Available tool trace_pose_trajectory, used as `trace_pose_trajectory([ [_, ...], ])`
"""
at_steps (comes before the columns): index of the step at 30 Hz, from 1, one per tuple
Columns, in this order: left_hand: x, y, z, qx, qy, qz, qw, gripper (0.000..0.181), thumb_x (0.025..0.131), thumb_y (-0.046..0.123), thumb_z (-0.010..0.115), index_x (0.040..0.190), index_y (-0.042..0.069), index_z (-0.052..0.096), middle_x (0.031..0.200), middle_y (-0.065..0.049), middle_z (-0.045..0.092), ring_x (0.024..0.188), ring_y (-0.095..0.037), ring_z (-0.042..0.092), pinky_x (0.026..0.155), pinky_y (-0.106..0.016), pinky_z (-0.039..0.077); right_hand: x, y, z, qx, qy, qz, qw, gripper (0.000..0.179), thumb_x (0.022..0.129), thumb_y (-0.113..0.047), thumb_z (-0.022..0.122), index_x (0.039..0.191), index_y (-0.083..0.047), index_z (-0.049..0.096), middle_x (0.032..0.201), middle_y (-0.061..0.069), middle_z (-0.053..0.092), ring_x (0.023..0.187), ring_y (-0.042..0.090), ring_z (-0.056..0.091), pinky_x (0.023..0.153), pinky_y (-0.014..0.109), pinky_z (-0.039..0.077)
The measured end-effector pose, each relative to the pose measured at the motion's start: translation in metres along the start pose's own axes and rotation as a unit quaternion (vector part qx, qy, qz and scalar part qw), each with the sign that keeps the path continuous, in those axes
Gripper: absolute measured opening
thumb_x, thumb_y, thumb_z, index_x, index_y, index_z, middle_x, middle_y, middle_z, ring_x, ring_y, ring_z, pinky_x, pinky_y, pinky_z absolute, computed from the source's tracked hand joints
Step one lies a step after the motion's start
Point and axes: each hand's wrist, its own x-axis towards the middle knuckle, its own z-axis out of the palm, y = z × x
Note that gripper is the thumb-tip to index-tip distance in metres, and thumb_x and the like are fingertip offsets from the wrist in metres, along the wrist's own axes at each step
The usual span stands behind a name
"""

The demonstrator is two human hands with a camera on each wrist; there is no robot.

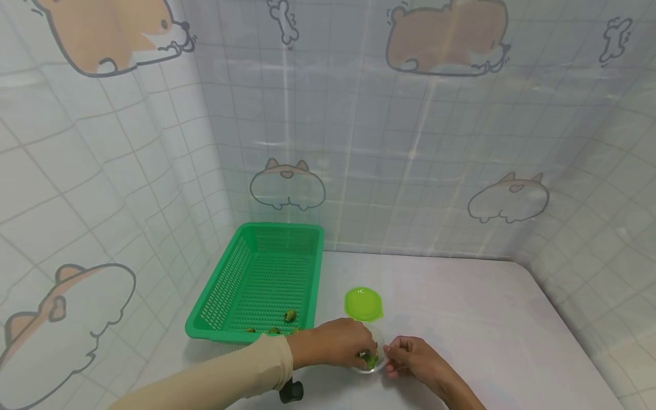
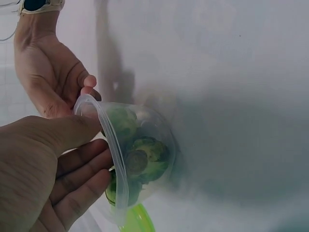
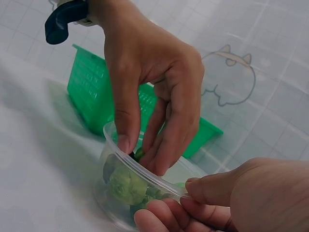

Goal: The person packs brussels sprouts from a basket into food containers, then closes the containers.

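Observation:
A clear plastic container stands on the table with several Brussels sprouts inside, seen through its wall. My left hand reaches over its rim from above, fingertips down inside. Between its thumb and fingers a bit of green shows in the right wrist view, apparently a Brussels sprout in a pinch, mostly hidden by the fingers. On the container's right side, my right hand pinches the rim between thumb and forefinger, its other fingers against the wall.
A green perforated basket stands to the left, with several Brussels sprouts near its front end. Just behind the container lies a light green lid. Patterned curtains surround the pale table at the back and sides.

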Motion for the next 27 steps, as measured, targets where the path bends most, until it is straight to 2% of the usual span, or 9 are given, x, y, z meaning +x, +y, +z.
trace_pose_trajectory([
  [7, -0.009, -0.007, -0.007, -0.075, 0.03, -0.001, 0.9968, 0.018, 0.086, 0.027, 0.081, 0.104, 0.024, 0.077, 0.096, 0.019, 0.073, 0.086, 0.009, 0.062, 0.075, -0.007, 0.047, 0.001, 0.001, 0.0, 0.0, -0.001, -0.004, 1.0, 0.024, 0.1, -0.025, 0.064, 0.091, -0.003, 0.061, 0.085, 0.006, 0.069, 0.077, 0.016, 0.068, 0.074, 0.032, 0.06],
  [10, -0.015, -0.012, -0.01, -0.098, 0.047, -0.008, 0.994, 0.021, 0.088, 0.027, 0.08, 0.108, 0.021, 0.077, 0.1, 0.016, 0.074, 0.088, 0.009, 0.063, 0.077, -0.007, 0.048, 0.001, 0.001, 0.0, 0.002, -0.003, -0.003, 1.0, 0.025, 0.1, -0.026, 0.065, 0.091, -0.003, 0.061, 0.085, 0.006, 0.068, 0.077, 0.016, 0.068, 0.074, 0.032, 0.06],
  [16, -0.028, -0.028, -0.017, -0.139, 0.096, 0.008, 0.9855, 0.023, 0.092, 0.027, 0.076, 0.112, 0.016, 0.076, 0.105, 0.01, 0.075, 0.091, 0.006, 0.066, 0.081, -0.007, 0.049, 0.001, 0.001, 0.0, 0.004, -0.002, 0.002, 1.0, 0.025, 0.1, -0.026, 0.065, 0.093, -0.002, 0.061, 0.085, 0.006, 0.068, 0.078, 0.016, 0.068, 0.074, 0.033, 0.061],
  [21, -0.04, -0.04, -0.027, -0.187, 0.126, 0.009, 0.9742, 0.021, 0.093, 0.022, 0.075, 0.112, 0.014, 0.076, 0.108, 0.006, 0.075, 0.095, -0.001, 0.069, 0.084, -0.011, 0.053, 0.001, 0.002, 0.0, -0.004, 0.007, 0.006, 1.0, 0.026, 0.1, -0.026, 0.065, 0.094, -0.001, 0.061, 0.085, 0.007, 0.068, 0.077, 0.016, 0.068, 0.074, 0.033, 0.061],
  [27, -0.061, -0.056, -0.038, -0.252, 0.16, -0.005, 0.9543, 0.02, 0.095, 0.021, 0.072, 0.113, 0.012, 0.075, 0.111, 0.002, 0.074, 0.102, -0.008, 0.069, 0.088, -0.022, 0.057, 0.002, 0.002, 0.0, -0.011, 0.011, 0.014, 0.9998, 0.026, 0.1, -0.026, 0.064, 0.094, -0.001, 0.061, 0.085, 0.007, 0.068, 0.077, 0.017, 0.068, 0.074, 0.033, 0.061],
])
